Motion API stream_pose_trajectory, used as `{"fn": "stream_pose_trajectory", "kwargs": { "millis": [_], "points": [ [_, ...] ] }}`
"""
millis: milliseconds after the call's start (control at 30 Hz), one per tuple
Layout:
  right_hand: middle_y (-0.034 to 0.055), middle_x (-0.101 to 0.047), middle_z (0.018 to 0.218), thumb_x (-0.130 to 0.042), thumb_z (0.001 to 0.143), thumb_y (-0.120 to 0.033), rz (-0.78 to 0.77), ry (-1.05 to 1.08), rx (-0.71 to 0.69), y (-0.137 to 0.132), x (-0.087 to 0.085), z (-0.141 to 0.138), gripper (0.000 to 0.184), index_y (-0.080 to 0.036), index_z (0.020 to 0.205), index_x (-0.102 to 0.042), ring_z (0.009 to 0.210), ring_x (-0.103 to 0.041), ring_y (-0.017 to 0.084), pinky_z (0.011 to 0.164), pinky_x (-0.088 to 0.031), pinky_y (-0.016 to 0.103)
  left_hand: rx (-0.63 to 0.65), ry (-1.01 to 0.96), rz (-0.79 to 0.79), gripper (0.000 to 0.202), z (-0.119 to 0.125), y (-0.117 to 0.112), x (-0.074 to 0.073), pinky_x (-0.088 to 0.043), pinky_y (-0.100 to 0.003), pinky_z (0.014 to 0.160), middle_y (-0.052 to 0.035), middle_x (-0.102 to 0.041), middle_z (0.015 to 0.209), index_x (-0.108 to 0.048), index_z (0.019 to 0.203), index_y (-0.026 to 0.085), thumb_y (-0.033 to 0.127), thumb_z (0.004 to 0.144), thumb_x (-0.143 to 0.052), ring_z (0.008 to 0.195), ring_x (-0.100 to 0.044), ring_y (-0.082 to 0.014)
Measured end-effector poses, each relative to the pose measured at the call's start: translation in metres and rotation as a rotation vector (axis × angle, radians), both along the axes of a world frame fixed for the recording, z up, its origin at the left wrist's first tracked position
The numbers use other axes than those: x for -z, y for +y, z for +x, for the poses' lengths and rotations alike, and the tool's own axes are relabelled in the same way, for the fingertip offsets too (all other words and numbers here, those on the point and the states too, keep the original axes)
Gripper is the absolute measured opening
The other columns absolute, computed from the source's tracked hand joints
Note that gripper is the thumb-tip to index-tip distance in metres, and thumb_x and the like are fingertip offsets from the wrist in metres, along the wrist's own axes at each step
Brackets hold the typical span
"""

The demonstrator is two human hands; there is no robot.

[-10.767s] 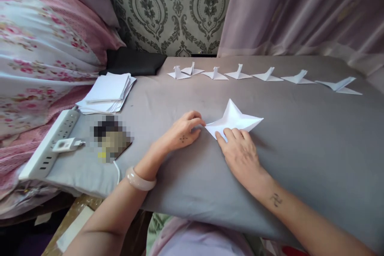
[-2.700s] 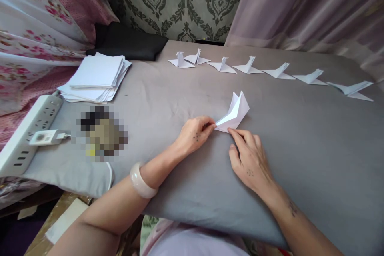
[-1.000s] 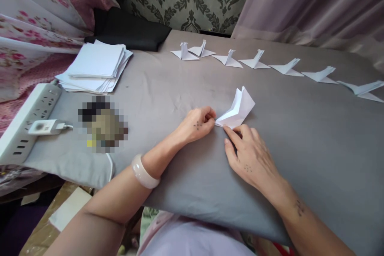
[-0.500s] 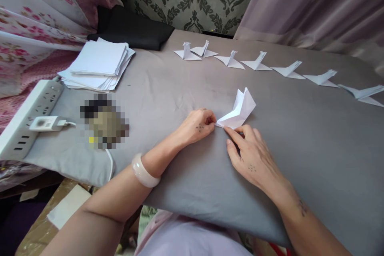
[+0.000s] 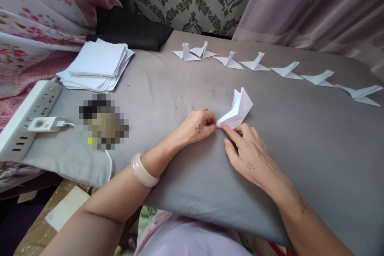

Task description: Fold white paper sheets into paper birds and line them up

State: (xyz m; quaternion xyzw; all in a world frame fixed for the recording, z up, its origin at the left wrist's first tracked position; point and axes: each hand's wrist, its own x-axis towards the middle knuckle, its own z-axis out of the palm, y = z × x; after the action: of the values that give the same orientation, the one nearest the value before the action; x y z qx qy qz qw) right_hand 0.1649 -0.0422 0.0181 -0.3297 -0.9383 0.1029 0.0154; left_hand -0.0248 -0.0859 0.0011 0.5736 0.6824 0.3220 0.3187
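Note:
A partly folded white paper (image 5: 238,110) lies on the grey cloth, its far end standing up in pointed flaps. My left hand (image 5: 199,124) pinches the paper's narrow left tip, fingers curled and closed. With the index finger stretched out, my right hand (image 5: 249,152) presses on the near edge close to that tip; its thumb is apart and rests by the cloth. The underside of the paper is hidden. Beyond it, several folded paper birds (image 5: 258,62) stand in a row across the back.
A stack of white paper sheets (image 5: 96,62) sits at the back left, before a folded black cloth (image 5: 132,28). A white power strip (image 5: 33,112) with a plugged-in charger (image 5: 45,124) runs along the left edge. Beside it is a blurred-out object (image 5: 105,122) with a white cable (image 5: 111,164).
My right index finger has slid slightly left along the paper's edge, closer to my left fingertips. My left hand keeps its pinch. The whole view has shifted a little.

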Motion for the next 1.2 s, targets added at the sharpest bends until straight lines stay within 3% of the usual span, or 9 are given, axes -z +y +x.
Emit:
{"fn": "stream_pose_trajectory", "kwargs": {
  "millis": [533,800,1200],
  "points": [
    [0.0092,-0.055,0.101,-0.036,0.095,-0.035,0.081,-0.093,-0.046,-0.002,-0.006,-0.005,0.045,-0.028,0.136,-0.051,0.089,-0.052,0.023,0.075,-0.044,0.037,0.020,0.089,0.021,0.014,-0.001,-0.002,0.005,-0.043,-0.024,0.062,-0.0027,-0.056,0.083,-0.064,0.079,0.016,0.015,0.076,-0.051,0.064,-0.051,-0.0108],
    [0.0082,-0.054,0.096,-0.036,0.095,-0.035,0.107,-0.114,-0.077,-0.002,-0.010,-0.008,0.043,-0.029,0.134,-0.051,0.086,-0.052,0.022,0.072,-0.043,0.035,-0.153,0.078,0.008,0.013,-0.007,-0.004,0.003,-0.042,-0.023,0.060,-0.0022,-0.060,0.073,-0.064,0.079,0.015,0.016,0.078,-0.051,0.063,-0.053,-0.0117],
    [0.0116,-0.055,0.098,-0.036,0.095,-0.044,0.171,-0.191,-0.113,-0.008,-0.008,-0.023,0.048,-0.027,0.138,-0.048,0.091,-0.053,0.025,0.066,-0.042,0.034,-0.210,-0.048,-0.050,0.012,-0.009,-0.002,0.002,-0.039,-0.021,0.056,0.0007,-0.060,0.064,-0.063,0.077,0.015,0.018,0.078,-0.051,0.057,-0.051,-0.0100]
  ]
}}
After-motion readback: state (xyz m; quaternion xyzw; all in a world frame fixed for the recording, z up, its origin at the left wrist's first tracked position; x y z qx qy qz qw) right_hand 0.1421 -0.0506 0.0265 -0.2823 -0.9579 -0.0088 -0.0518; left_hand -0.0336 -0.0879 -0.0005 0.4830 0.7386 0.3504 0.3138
